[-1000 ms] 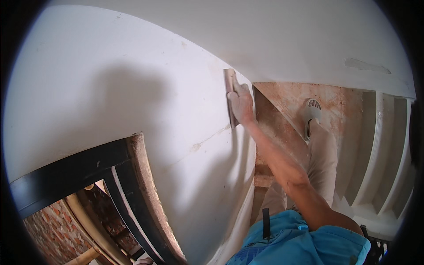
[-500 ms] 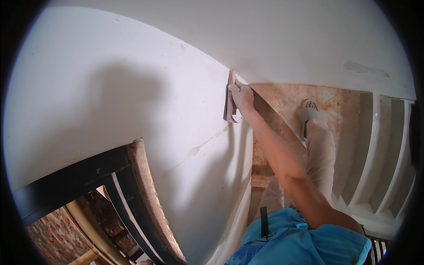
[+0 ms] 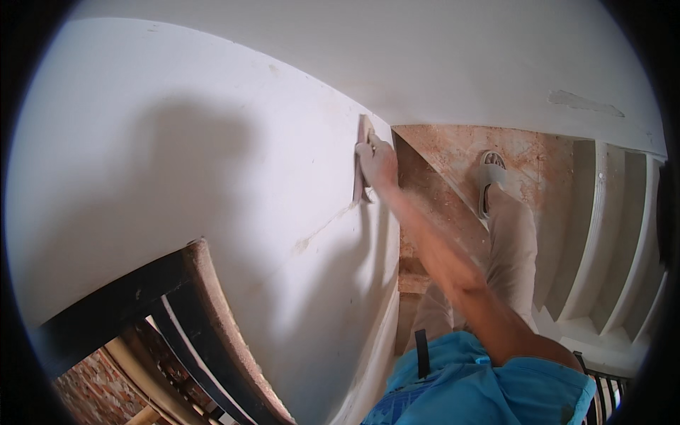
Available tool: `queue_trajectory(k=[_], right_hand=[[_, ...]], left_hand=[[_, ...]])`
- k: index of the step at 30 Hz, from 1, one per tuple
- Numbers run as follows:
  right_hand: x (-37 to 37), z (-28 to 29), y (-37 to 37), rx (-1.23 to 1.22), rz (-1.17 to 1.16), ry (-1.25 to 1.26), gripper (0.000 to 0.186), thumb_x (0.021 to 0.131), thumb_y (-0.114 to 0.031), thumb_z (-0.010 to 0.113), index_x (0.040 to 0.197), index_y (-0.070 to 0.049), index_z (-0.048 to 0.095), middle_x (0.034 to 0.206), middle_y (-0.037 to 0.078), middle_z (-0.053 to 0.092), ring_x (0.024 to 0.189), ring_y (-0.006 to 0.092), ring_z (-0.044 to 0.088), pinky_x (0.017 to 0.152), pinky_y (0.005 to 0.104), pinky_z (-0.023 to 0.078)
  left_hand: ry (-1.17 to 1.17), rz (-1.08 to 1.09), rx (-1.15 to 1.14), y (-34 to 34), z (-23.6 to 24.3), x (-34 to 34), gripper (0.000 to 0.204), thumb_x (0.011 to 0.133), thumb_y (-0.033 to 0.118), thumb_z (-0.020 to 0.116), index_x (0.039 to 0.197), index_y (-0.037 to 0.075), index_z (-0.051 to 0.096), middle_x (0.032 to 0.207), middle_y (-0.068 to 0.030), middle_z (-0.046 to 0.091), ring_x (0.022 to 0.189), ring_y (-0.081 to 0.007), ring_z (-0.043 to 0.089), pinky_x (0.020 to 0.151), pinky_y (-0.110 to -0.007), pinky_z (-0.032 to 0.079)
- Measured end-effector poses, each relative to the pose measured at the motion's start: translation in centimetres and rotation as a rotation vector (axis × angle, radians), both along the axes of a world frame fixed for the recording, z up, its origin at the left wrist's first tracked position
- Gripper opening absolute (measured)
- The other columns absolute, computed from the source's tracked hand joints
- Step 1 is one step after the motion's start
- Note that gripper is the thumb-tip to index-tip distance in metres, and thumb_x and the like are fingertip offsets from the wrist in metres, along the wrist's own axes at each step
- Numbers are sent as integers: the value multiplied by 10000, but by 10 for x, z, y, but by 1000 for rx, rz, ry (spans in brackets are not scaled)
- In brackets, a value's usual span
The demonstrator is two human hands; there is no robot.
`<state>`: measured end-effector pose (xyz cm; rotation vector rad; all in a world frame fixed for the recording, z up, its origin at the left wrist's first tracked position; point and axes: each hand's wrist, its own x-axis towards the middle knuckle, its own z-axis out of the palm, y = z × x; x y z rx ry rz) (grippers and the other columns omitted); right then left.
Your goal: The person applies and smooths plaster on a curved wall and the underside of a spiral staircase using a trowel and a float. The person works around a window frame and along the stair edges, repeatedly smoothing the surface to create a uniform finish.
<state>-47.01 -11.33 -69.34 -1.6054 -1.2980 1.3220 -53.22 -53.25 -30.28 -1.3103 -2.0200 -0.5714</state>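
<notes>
Flat tool (image 3: 358, 180), right hand (image 3: 378, 166) gripping, left unseen, apparently touches white wall (image 3: 297, 163) near corner (image 3: 380, 120).

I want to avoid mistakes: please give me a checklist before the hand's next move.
1. Grip: ok, right hand holds the long, flat, brownish hand tool.
2. Tool's whole face touching the matt white wall: cannot tell.
3. Wall unmarked: not ok, thin brownish streak below-left of the tool.
4. Left hand's place: cannot tell, out of view.
5. Footing: cannot tell; one grey open-toed sandal shows, the other foot does not.
</notes>
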Motion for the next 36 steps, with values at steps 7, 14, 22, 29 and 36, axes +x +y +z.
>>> queue_trajectory(k=[7, 14, 22, 29, 36], right_hand=[[1, 29, -40, 233, -5, 57, 611, 836, -232, 566, 1405, -15, 522, 831, 166, 484, 779, 296, 522, 688, 427, 462], [-2, -125, -11, -173, -16, -107, 557, 849, -281, 523, 1333, -12, 581, 852, 203, 558, 801, 383, 583, 769, 475, 486], [-7, -116, -30, 5, -54, -65, 511, 883, -271, 499, 1284, 29, 599, 885, 295, 626, 870, 410, 605, 780, 476, 466], [-2, -171, -23, -148, 10, -25, 547, 884, -306, 508, 1345, -18, 570, 927, 273, 612, 907, 393, 605, 839, 469, 472], [1, -180, -33, -101, -45, 17, 536, 881, -282, 515, 1342, -13, 573, 913, 227, 576, 901, 344, 602, 816, 446, 476]], left_hand=[[142, 93, 173, 8, -1, -2, 513, 1070, 269, 361, 1433, -95, 367, 869, -110, 549, 666, -165, 515, 581, -277, 437], [77, 76, 409, 4, -15, -30, 488, 1073, 260, 344, 1431, -70, 386, 848, -67, 538, 631, -123, 481, 575, -246, 417], [164, 163, 256, -9, -40, -31, 494, 1062, 277, 367, 1429, -53, 394, 883, -83, 543, 671, -140, 494, 615, -267, 421], [227, 186, 127, -8, -46, -44, 500, 1052, 292, 387, 1428, -38, 401, 914, -97, 547, 706, -155, 505, 649, -285, 424], [288, 213, 64, -7, -56, -41, 506, 1043, 307, 407, 1427, -23, 409, 944, -110, 551, 741, -171, 517, 684, -304, 427]])
